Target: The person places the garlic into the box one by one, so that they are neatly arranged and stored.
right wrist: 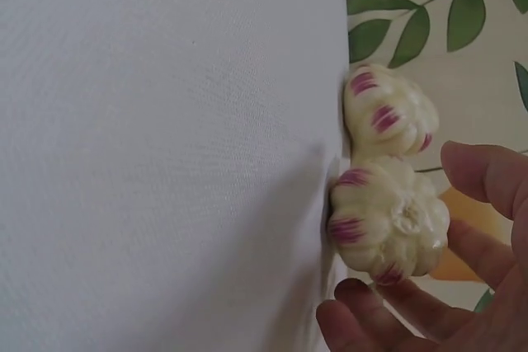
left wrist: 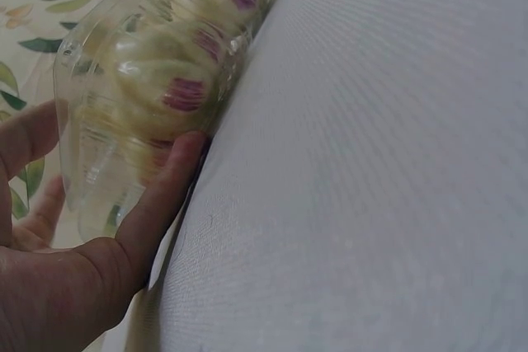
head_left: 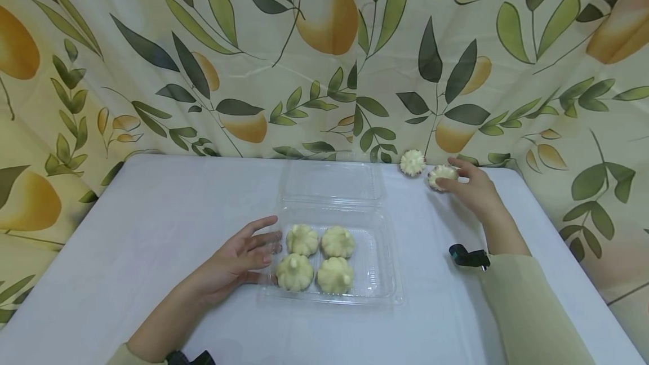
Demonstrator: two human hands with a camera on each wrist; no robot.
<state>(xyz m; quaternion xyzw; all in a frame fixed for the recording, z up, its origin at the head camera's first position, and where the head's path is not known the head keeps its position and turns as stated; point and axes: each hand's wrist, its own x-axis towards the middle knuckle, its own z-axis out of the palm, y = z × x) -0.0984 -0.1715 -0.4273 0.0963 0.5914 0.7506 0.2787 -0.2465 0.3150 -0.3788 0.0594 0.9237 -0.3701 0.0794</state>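
Several pale garlic bulbs (head_left: 302,240) sit stem up in the left part of a clear plastic clamshell box (head_left: 375,252). Its lid (head_left: 332,182) lies folded back toward the wall. At the box's left side is my left hand (head_left: 238,258), fingers spread and fairly straight; the thumb (left wrist: 169,191) touches the low side wall in the left wrist view. Near the back right edge, my right hand (head_left: 476,193) reaches around a garlic bulb (right wrist: 392,220) with purple streaks, its thumb apart from the bulb and its fingertips close below. Another streaked garlic bulb (head_left: 413,163) rests just beside that one.
The white-covered table (head_left: 177,213) carries the box in its middle. Behind it and at both sides hangs a cloth (head_left: 324,72) printed with fruit and leaves. A black wrist camera mount (head_left: 469,257) sits at the right sleeve.
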